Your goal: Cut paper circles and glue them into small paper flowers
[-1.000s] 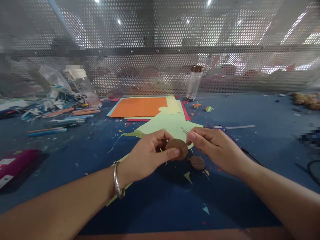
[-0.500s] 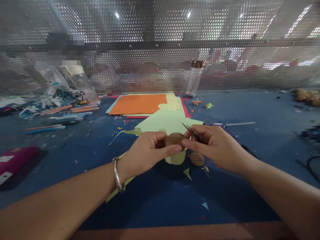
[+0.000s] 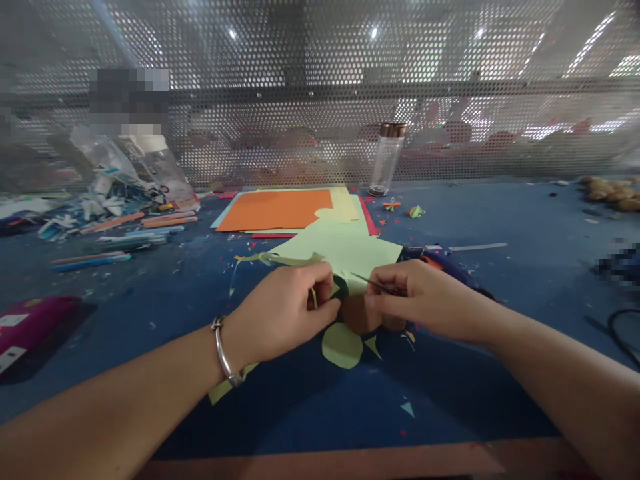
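My right hand (image 3: 407,290) holds dark scissors (image 3: 377,285), blades pointing left, and its thumb and fingers are at the edge of a brown disc (image 3: 356,315). My left hand (image 3: 295,300), wearing a silver bangle, has thumb and forefinger pinched on a light green paper scrap (image 3: 314,297), mostly hidden by the fingers. Below the hands a cut circle of light green paper (image 3: 343,345) lies flat on the blue table. A second brown disc (image 3: 395,323) is partly covered by my right hand. Behind the hands lies a light green paper sheet (image 3: 340,243).
A stack of coloured paper with an orange sheet (image 3: 280,208) on top lies at the back. A glass bottle (image 3: 387,160) stands behind it to the right. Left are a plastic bottle (image 3: 167,173), pens (image 3: 93,260) and a magenta pouch (image 3: 37,327). Paper scraps are scattered about.
The green paper circle has come away from the brown disc onto the table. My left hand has let go of the disc and moved left; the disc is lower, at my right hand.
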Available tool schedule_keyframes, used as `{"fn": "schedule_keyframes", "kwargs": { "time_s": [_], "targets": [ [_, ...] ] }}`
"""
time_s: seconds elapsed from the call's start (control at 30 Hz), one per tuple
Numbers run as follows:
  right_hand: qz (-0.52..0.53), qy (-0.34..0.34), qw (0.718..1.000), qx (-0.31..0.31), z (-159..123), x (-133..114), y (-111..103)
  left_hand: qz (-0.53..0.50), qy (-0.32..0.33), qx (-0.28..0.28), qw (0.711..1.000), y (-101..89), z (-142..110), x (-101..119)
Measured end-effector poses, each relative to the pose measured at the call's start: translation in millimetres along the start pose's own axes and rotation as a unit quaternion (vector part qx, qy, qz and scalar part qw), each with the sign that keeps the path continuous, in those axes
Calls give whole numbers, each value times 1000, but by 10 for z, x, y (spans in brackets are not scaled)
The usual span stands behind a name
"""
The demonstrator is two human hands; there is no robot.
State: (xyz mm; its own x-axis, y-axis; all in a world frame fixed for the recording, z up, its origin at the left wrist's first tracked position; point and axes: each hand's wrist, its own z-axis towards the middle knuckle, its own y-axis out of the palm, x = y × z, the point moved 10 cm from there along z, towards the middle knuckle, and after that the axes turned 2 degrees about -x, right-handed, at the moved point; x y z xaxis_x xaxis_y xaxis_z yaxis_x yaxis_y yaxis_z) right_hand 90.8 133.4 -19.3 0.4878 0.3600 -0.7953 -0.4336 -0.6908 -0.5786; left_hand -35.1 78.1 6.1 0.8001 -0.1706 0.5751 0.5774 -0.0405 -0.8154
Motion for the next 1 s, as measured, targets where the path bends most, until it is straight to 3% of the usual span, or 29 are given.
{"fn": "schedule_keyframes", "kwargs": {
  "time_s": [0.17,0.33,0.4,0.53,0.63,0.8,0.9,1.0],
  "targets": [
    [-76,-13,996,-47,0,-19,105,17,15,142,990,-340,-60,54],
    [-102,-20,992,-68,-15,-35,149,125,-23,64,990,-245,51,-116],
    [-107,-22,992,-69,-22,-42,155,113,-29,92,989,-309,67,-170],
    [-118,-28,991,-61,-29,-64,146,35,-5,205,978,-549,18,-178],
    [-121,-26,990,-61,-31,-71,149,109,0,238,965,-649,6,-162],
    [-137,-31,988,-63,-47,-88,158,350,-7,206,914,-608,85,-177],
    [-145,-43,986,-63,-61,-102,159,397,-8,185,899,-579,131,-208],
    [-151,-47,985,-62,-63,-97,160,386,-42,147,910,-552,167,-274]
  ]
}}
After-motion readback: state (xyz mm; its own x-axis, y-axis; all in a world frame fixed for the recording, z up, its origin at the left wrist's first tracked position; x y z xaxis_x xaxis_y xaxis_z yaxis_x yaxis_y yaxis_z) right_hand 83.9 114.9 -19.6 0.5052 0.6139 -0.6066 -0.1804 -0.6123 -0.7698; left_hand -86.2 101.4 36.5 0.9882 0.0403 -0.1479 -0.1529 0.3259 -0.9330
